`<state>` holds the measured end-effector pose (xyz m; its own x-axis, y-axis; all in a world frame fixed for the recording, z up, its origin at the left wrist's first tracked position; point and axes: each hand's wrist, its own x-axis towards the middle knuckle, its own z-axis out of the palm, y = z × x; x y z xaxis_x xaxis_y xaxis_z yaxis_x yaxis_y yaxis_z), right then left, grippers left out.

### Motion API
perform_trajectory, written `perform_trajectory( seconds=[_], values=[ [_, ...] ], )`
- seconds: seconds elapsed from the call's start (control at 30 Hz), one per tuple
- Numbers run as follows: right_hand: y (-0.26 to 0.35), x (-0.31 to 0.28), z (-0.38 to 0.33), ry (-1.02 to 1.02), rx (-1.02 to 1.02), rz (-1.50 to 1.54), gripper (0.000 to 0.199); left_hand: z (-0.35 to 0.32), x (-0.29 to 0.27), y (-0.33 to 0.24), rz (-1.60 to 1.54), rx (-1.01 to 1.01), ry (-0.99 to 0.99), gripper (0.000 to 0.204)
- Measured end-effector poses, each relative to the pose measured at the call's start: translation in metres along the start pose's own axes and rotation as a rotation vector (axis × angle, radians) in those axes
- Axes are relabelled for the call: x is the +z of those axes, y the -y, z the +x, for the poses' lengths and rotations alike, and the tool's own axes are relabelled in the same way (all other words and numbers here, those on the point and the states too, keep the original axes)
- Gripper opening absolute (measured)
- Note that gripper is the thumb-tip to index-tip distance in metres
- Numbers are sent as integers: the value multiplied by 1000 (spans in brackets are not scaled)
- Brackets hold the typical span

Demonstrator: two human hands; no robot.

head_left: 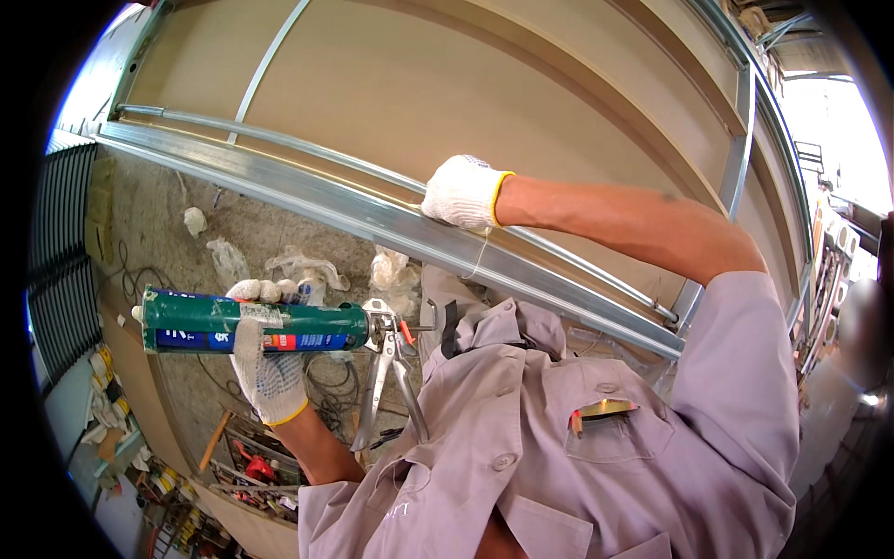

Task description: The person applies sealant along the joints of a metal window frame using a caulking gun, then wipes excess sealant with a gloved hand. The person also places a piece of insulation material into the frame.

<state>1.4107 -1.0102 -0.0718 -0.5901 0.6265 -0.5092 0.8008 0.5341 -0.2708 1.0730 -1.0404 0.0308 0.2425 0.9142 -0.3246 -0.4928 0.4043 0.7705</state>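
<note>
My left hand, in a white knit glove with a yellow cuff, is wrapped round the barrel of a green caulking gun. A blue and red printed cartridge shows in the barrel. The gun lies level, its silver handle and trigger pointing down at its right end. My right hand, gloved the same way, is closed at a shiny metal frame rail that crosses in front of me. Its fingertips are hidden, and whatever they may pinch cannot be seen. A loose thread hangs below the right cuff.
Beyond the rail lies a wide tan panel with metal crosspieces. Crumpled clear plastic and dark cables litter the concrete floor. A wooden bin of tools stands lower left. Black slats line the left side.
</note>
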Motion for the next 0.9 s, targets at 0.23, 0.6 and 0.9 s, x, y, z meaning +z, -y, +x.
perform_trajectory(
  seconds=[0.23, 0.6, 0.9],
  values=[
    [-5, 7, 2, 25, -77, -106, 11, 2, 0, 1, -39, 4, 1, 45],
    [-1, -9, -30, 60, 40, 153, 16, 1, -5, 2, -41, -10, -11, 43],
    [-1, 4, -31, 79, 12, 71, 18, 2, -1, 2, -6, -7, -13, 42]
  ],
)
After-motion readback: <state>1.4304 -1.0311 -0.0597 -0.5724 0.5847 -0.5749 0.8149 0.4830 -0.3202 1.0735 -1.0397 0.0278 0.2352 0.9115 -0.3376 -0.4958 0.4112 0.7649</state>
